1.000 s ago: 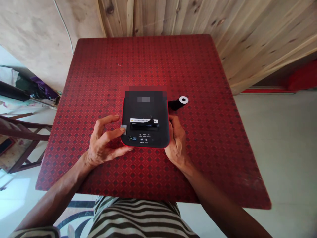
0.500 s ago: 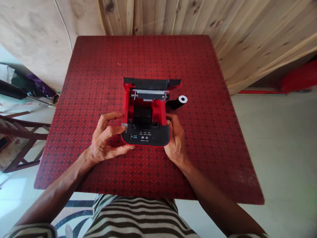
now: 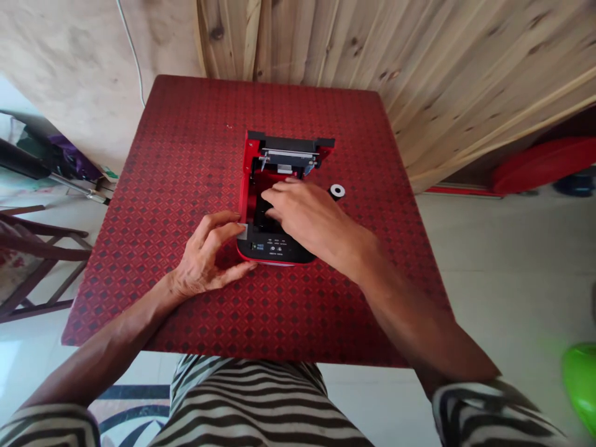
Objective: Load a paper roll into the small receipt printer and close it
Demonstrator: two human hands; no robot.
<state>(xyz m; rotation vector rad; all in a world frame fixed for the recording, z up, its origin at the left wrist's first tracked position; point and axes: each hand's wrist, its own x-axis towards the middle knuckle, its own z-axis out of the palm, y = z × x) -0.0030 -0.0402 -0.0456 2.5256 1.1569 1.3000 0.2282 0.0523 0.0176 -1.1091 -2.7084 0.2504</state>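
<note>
A small black and red printer (image 3: 279, 248) stands in the middle of the red patterned table (image 3: 186, 149), its lid (image 3: 291, 141) swung up at the back and the red inside showing. My left hand (image 3: 207, 261) rests at the printer's left front corner, fingers apart, fingertips touching a grey tab there. My right hand (image 3: 305, 214) reaches over the printer with its fingers down in the open bay, on a dark roll; whether they grip it is hidden. A black roll with a white core (image 3: 336, 191) lies on the table just right of the printer.
A wooden plank wall (image 3: 372, 56) runs behind the table. A wooden chair (image 3: 32, 248) and dark clutter stand at the left. Red objects lie on the floor at the far right, and a green thing (image 3: 580, 379) shows at the lower right edge.
The printer's lid went from closed to swung up. My right hand left the printer's right side and moved into the open bay. My left hand stayed at the left corner.
</note>
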